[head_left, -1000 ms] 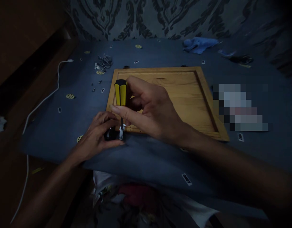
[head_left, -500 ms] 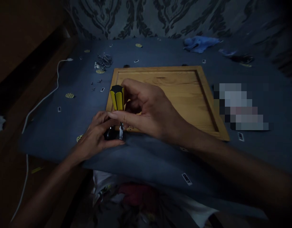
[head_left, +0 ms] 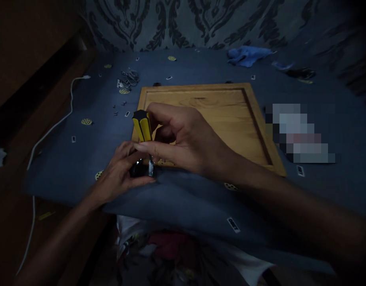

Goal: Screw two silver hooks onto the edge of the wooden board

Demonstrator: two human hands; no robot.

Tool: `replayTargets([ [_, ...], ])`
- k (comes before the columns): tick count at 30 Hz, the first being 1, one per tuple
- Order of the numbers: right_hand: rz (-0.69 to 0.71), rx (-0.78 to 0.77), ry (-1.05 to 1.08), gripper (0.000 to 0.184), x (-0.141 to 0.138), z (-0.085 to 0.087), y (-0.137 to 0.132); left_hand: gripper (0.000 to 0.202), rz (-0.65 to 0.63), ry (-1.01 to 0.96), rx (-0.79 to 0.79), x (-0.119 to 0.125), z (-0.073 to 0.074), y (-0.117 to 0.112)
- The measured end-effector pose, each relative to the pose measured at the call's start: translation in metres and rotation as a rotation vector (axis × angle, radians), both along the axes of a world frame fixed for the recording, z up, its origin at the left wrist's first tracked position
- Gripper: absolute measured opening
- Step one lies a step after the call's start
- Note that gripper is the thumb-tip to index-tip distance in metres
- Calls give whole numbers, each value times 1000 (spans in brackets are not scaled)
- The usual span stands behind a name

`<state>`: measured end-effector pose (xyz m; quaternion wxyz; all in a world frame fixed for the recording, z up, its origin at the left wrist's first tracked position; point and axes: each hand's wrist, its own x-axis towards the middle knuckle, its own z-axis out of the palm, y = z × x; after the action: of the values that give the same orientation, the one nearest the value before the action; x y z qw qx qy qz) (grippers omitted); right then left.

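Observation:
My right hand point(head_left: 189, 135) grips a screwdriver with a yellow and black handle point(head_left: 141, 126), which leans a little to the left. Its lower end points down by the near left corner of a framed wooden panel point(head_left: 224, 119). My left hand point(head_left: 117, 171) is curled at that corner, thumb and fingers closed around a small shiny metal piece point(head_left: 151, 167). The fingers partly cover the piece, so its full shape and the screwdriver's tip are hard to see.
Loose screws point(head_left: 123, 103) lie left of the panel, with a heap of metal fittings point(head_left: 130, 77) behind them. A white cable point(head_left: 72, 93) runs along the left side. A blue cloth point(head_left: 248, 55) lies at the back on the patterned blue sheet point(head_left: 177, 190). A blurred-out object point(head_left: 299, 135) sits at right.
The screwdriver's handle top has tipped slightly to the left and down, together with my right hand. My left hand stays in nearly the same place on the metal piece.

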<state>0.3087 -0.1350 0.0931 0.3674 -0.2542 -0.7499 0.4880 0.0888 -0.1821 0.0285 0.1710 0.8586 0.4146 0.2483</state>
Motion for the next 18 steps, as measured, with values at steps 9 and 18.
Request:
replayTargets([
  [9, 53, 2, -29, 12, 3, 8, -1, 46, -6, -5, 38, 1, 2, 1],
  [18, -2, 131, -24, 25, 1, 1, -5, 48, 16, -22, 45, -4, -8, 0],
])
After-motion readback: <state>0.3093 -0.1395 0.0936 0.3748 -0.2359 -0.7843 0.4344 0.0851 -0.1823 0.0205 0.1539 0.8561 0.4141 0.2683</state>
